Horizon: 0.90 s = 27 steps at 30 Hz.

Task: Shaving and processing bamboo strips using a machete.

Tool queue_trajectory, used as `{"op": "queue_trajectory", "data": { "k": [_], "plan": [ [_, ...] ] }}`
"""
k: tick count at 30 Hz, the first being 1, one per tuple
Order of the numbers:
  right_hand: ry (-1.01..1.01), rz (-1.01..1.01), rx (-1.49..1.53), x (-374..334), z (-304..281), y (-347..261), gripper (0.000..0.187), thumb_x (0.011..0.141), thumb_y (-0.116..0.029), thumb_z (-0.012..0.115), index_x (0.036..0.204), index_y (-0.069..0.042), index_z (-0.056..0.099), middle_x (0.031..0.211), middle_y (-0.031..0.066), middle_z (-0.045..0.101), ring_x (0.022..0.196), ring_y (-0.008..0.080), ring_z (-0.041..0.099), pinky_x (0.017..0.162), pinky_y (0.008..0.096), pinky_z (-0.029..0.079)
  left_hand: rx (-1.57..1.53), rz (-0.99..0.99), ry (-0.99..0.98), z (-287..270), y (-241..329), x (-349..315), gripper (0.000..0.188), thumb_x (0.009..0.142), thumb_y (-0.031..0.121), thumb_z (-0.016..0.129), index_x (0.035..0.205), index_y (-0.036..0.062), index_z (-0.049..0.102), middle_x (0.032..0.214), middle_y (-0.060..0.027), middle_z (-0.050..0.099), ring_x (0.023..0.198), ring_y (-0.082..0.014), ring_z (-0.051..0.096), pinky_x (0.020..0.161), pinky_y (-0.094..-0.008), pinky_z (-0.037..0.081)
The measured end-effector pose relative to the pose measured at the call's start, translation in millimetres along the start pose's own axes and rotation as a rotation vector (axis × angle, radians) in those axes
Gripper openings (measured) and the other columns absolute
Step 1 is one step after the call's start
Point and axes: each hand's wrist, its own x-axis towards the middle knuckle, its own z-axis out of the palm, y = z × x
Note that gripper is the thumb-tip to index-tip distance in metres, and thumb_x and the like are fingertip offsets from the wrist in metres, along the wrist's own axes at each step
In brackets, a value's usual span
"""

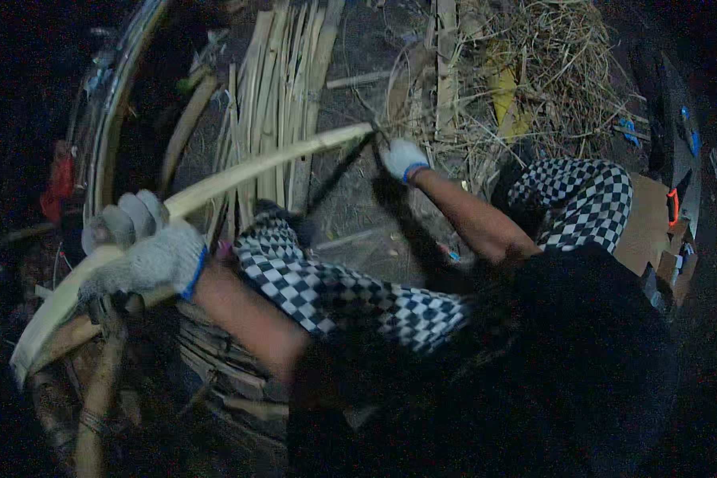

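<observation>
A long pale split strip, likely bamboo (271, 163), slants from the lower left up to the middle of the head view. Near its lower part, my left hand (147, 243), in a grey-white knit glove with a blue cuff, is wrapped round it. My right hand (406, 158), gloved the same way, is at the strip's far tip with its fingers closed. A thin dark thing shows at those fingers, too blurred to name. Below my left hand, the strip passes over a wooden post or branch (99, 390).
Several pale split strips (283, 88) lie side by side beyond the held one. Dry straw or shavings (566, 72) are heaped at the far right, by a yellow piece (503, 92). Cardboard (644, 219) and an orange-handled thing (673, 207) are at right. Stacked sticks (231, 374) lie at lower left.
</observation>
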Motion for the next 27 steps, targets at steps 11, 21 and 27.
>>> {"op": "queue_trajectory", "data": {
  "k": [11,21,27],
  "plan": [
    [-0.015,0.279,0.097,0.4,24.2,46.4,0.043,0.085,-0.036,0.047,0.104,0.001,0.057,0.093,0.0273,0.061,0.088,0.0432,0.059,0.078,0.0485,0.046,-0.17,-0.162,-0.048,12.0,-2.9,1.9,0.054,0.087,0.062,0.04,0.073,0.0105,0.047,0.05,0.002,0.03,0.042,-0.0104,0.025,0.039,-0.026,0.021],
    [0.047,-0.353,0.375,-102.4,-95.7,-159.1,0.029,0.083,-0.022,0.047,0.101,-0.002,0.057,0.078,0.0243,0.061,0.077,0.0379,0.061,0.068,0.0425,0.048,0.037,-0.112,0.047,21.9,12.0,-2.3,0.05,0.084,0.063,0.043,0.065,0.017,0.044,0.048,0.005,0.025,0.039,-0.0098,0.02,0.039,-0.0277,0.016],
    [0.217,-0.195,0.485,-104.1,-47.3,-128.3,0.02,0.084,-0.02,0.05,0.091,-0.001,0.052,0.071,0.0239,0.058,0.071,0.0411,0.059,0.063,0.0478,0.047,0.011,-0.095,-0.009,32.5,-1.4,-3.5,0.047,0.085,0.062,0.044,0.066,0.0191,0.046,0.048,0.0051,0.024,0.039,-0.0099,0.019,0.038,-0.0269,0.015]
  ]
}}
